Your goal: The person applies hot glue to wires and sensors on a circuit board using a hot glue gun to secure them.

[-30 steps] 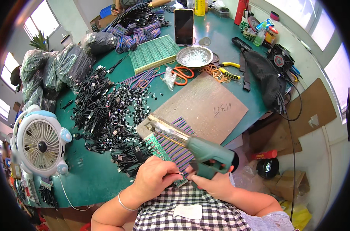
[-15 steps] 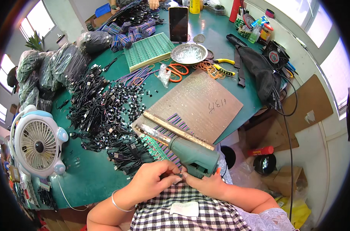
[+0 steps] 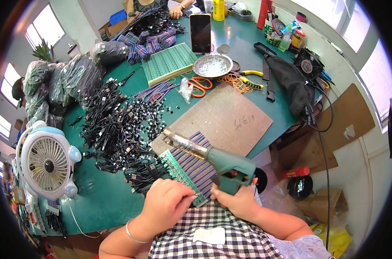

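Note:
My right hand [image 3: 239, 200] is wrapped round the handle of a green pistol-grip soldering gun [image 3: 232, 166]. Its metal barrel points to the far left, above flat multicoloured wires [image 3: 196, 162]. These wires lie side by side along a green circuit board strip [image 3: 178, 170]. At the strip's near end, my left hand [image 3: 168, 200] has thumb and forefinger pinched together; whatever is between them is too small to name. Under the wires rests a brown board [image 3: 230, 116] with handwriting on it.
Left of the board lies a heap of black cables [image 3: 105, 116] with small connectors. A fan [image 3: 48, 166] stands at the left. Farther back are a metal dish [image 3: 212, 64], orange-handled scissors [image 3: 199, 88], yellow-handled pliers [image 3: 251, 82], a green panel stack [image 3: 168, 62] and an upright phone [image 3: 200, 34]. Another person's hand [image 3: 176, 11] shows beyond.
My right hand and the soldering gun have moved slightly right and away from my left hand, exposing more of the circuit board strip and wires. The wooden bar over the wires no longer shows clearly.

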A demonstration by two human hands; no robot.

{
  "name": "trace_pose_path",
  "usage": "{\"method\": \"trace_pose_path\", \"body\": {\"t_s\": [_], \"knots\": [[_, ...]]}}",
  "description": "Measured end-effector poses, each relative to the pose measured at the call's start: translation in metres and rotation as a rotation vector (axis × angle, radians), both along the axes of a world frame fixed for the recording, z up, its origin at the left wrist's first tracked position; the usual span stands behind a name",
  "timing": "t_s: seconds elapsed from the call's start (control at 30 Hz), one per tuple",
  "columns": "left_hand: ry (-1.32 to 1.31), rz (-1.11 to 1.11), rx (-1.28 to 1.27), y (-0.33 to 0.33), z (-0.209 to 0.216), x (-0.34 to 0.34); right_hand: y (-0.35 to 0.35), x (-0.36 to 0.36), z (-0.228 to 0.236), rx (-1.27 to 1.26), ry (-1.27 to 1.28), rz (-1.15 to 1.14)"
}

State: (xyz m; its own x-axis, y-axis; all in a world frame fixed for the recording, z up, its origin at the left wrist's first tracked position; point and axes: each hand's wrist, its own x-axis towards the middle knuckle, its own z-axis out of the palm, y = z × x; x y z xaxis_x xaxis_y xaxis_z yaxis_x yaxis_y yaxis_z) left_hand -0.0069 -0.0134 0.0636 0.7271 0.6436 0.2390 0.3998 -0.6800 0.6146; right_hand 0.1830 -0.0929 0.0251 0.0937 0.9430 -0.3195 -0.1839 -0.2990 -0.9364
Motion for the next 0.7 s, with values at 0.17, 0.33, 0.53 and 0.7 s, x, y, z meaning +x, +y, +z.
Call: {"method": "trace_pose_path", "body": {"t_s": [0.17, 0.33, 0.53, 0.7], "knots": [[-0.075, -0.012, 0.359, -0.009, -0.007, 0.009, 0.000, -0.013, -0.003, 0.086, 0.097, -0.003], [-0.032, -0.055, 0.415, -0.009, -0.008, 0.008, -0.001, -0.012, -0.006, 0.170, 0.039, -0.002], [-0.005, -0.050, 0.469, -0.011, -0.010, 0.007, 0.000, -0.012, -0.005, 0.071, 0.056, -0.015], [0.014, -0.042, 0.539, -0.012, -0.010, 0.007, 0.000, -0.012, -0.011, 0.157, 0.040, 0.052]]}}
